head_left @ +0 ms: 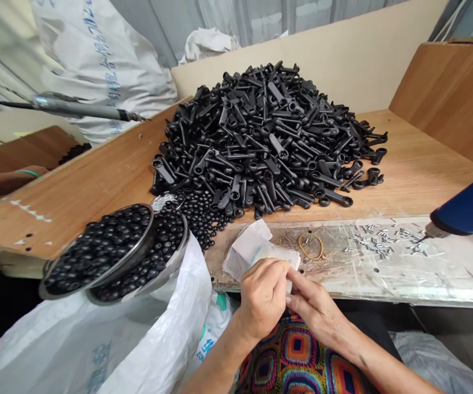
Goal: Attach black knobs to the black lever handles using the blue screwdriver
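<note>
My left hand (pixel 263 295) is closed, its fingers curled over the near edge of some folded white paper (pixel 247 249). Against it, my right hand (pixel 316 309) pinches the lower corner of the same paper between thumb and fingers. Part of the paper is hidden behind my hands, so I cannot see how many sheets there are. Just right of the paper, a yellow rubber band (pixel 311 246) lies on the worktop. A large heap of black plastic handles (pixel 269 142) rises behind the paper. Small round black pieces (pixel 201 216) lie loose at its left foot.
Two metal bowls (pixel 148 232) of black knobs lean together at left, above a white woven sack (pixel 150 334). Small screws (pixel 378 241) lie scattered at right beneath a blue power screwdriver (pixel 466 205). Another screwdriver (pixel 84 108) hangs at upper left. Another person's arm (pixel 6 183) shows at far left.
</note>
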A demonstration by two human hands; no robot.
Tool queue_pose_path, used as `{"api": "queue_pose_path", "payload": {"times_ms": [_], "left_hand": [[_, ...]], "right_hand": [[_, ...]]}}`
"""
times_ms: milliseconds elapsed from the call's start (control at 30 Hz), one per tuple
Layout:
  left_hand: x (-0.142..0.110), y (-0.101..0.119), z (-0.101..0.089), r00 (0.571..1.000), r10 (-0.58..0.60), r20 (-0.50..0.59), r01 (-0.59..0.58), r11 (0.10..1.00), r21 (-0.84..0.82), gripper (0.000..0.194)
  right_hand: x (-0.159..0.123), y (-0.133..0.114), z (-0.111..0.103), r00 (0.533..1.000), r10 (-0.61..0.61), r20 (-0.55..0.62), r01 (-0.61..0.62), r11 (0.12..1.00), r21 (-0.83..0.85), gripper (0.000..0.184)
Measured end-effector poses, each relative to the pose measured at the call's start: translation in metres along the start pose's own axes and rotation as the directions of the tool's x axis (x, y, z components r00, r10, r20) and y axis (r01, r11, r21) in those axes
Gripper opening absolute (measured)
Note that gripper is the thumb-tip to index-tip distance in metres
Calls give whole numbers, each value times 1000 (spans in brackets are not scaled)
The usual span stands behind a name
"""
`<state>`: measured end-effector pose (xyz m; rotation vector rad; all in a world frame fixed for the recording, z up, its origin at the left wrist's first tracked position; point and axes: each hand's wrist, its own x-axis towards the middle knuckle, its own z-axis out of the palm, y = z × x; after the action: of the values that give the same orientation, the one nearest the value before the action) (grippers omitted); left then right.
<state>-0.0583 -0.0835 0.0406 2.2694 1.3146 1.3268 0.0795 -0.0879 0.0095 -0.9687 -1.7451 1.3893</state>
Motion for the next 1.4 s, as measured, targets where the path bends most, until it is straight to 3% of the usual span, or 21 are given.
{"api": "queue_pose_path", "payload": {"times_ms": [100,167,267,333,400,467,567,700,800,867,933,1000,1067,1133,1200,1300,1400], "left_hand": [[2,-1,-11,996,-46,-81,40,996,-82,18],[4,-3,-21,977,-135,-165,116,986,-121,16],[9,-8,-37,886,-299,-354,234,948,-215,14],[15,-12,-44,812,-399,-426,267,903,-335,13],[21,-14,-49,764,-476,-436,281,853,-439,12],[27,-16,-52,745,-511,-429,284,824,-490,12],[39,-19,-56,736,-524,-428,260,803,-536,11],[59,-26,-67,736,-524,-429,193,770,-608,10],[65,-29,-77,779,-466,-421,207,823,-529,10],[57,-27,-81,871,-395,-293,292,894,-339,9],[39,-20,-81,951,-301,-65,294,951,-98,13],[11,-11,-77,968,-216,129,204,974,99,28],[-21,-3,-72,955,-205,216,145,954,264,53],[-52,-2,-65,949,-241,205,136,896,423,74],[-77,-8,-59,951,-275,138,165,833,528,76],[-98,-22,-48,955,-285,75,204,824,529,50],[-95,-28,-44,960,-280,23,246,879,408,32]], "right_hand": [[9,-12,2,999,-21,-35,9,948,-319,46],[12,-24,-3,992,-127,-17,102,866,-489,47],[20,-47,-21,899,-438,-8,369,769,-522,32],[35,-59,-36,858,-508,-81,387,741,-548,25],[61,-62,-48,917,-392,-72,264,734,-626,23],[91,-56,-52,974,-213,79,198,626,-754,23],[129,-35,-42,958,-66,280,276,482,-831,20],[151,-7,-21,938,-38,343,326,426,-844,11],[153,0,-16,932,-32,360,344,386,-856,16],[152,0,-16,928,-35,371,357,372,-857,18],[150,-2,-18,926,-41,376,364,367,-856,19],[149,-3,-21,925,-47,378,367,370,-853,21],[150,-2,-24,923,-51,382,371,383,-846,22],[152,1,-28,920,-52,388,375,400,-836,24],[152,5,-31,919,-57,391,378,414,-828,25],[151,9,-32,928,-78,364,361,424,-830,27],[147,11,-29,942,-102,320,331,429,-840,27]]}}
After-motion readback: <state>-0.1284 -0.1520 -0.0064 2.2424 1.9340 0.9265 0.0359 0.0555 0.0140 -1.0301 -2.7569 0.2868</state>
